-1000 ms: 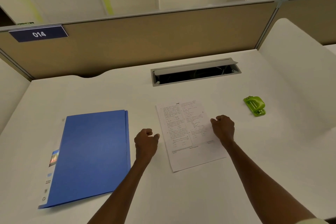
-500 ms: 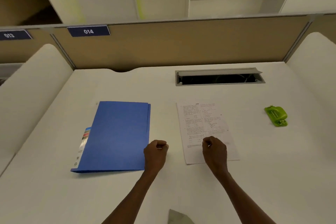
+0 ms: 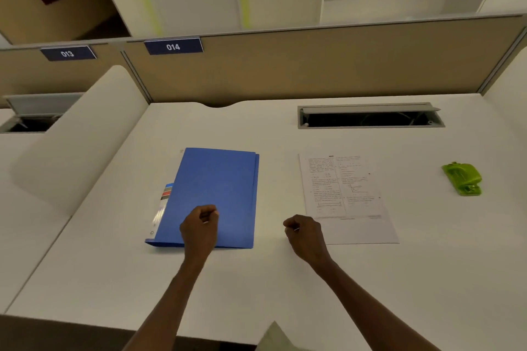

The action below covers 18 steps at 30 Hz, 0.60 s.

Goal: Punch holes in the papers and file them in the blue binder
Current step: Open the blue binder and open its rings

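The blue binder (image 3: 216,196) lies closed and flat on the white desk (image 3: 427,279), left of the middle, its spine side toward the left edge with a strip of coloured label showing there. The left hand (image 3: 199,229) is over the binder's near part, fingers curled into a loose fist with nothing in them — whether it touches the cover cannot be told. The right hand (image 3: 305,234) is clenched the same way and empty, over bare desk between the binder and the printed paper (image 3: 346,196), just beside the paper's near left corner.

The paper lies flat, right of the middle, its text too small to read. The green hole punch (image 3: 463,179) sits well apart from it, toward the right edge of the desk. Along the far edge, a grey cable slot (image 3: 370,117) stands open with its flap raised. Behind it runs a tan partition (image 3: 313,65) bearing a dark plate marked 014 (image 3: 173,46); a second plate marked 013 (image 3: 67,53) hangs over the neighbouring desk to the left.
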Motion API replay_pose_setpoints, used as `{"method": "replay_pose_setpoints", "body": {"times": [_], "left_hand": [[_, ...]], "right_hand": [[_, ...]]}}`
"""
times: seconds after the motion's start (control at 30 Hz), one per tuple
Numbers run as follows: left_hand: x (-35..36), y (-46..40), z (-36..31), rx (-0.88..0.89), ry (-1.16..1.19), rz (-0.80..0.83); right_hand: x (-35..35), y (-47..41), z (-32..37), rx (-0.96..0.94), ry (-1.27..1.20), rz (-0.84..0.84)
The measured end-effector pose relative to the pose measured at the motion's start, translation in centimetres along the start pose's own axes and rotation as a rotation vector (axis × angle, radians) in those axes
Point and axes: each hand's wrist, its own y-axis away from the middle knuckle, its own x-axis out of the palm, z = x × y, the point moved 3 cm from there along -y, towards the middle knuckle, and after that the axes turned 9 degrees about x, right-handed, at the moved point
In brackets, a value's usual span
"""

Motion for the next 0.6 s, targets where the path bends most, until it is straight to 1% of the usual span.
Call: {"method": "replay_pose_setpoints", "body": {"times": [0.07,0.17,0.23,0.3,0.33,0.37,0.43,0.5,0.53,0.6], "left_hand": [[-1.5,-1.6,1.2,0.015,-0.004,0.002],[-3.0,-3.9,3.6,0.032,-0.069,0.130],[-3.5,-5.0,5.2,0.023,-0.199,0.267],[-3.7,-5.6,6.7,0.010,-0.415,0.448],[-3.6,-5.4,7.6,0.001,-0.485,0.548],[-3.7,-5.4,8.6,0.002,-0.510,0.641],[-3.0,-4.4,9.7,0.042,-0.533,0.761],[-2.8,-4.2,10.5,0.113,-0.597,0.819],[-2.8,-4.1,10.7,0.139,-0.634,0.824],[-2.9,-4.0,10.7,0.177,-0.669,0.781]], "right_hand": [[1.2,0.3,1.1,0.009,0.018,0.021],[3.6,0.6,2.5,0.028,0.044,0.032],[5.1,0.6,3.6,0.054,0.046,0.026],[6.5,0.5,4.8,0.079,0.037,0.005],[7.2,0.6,5.4,0.098,0.030,-0.011],[8.1,0.6,6.2,0.127,0.014,-0.027],[9.0,0.5,6.6,0.179,0.007,-0.044],[10.4,0.4,6.9,0.240,0.041,-0.052],[10.9,0.5,6.9,0.278,0.061,-0.061],[11.2,0.7,6.7,0.335,0.095,-0.093]]}}
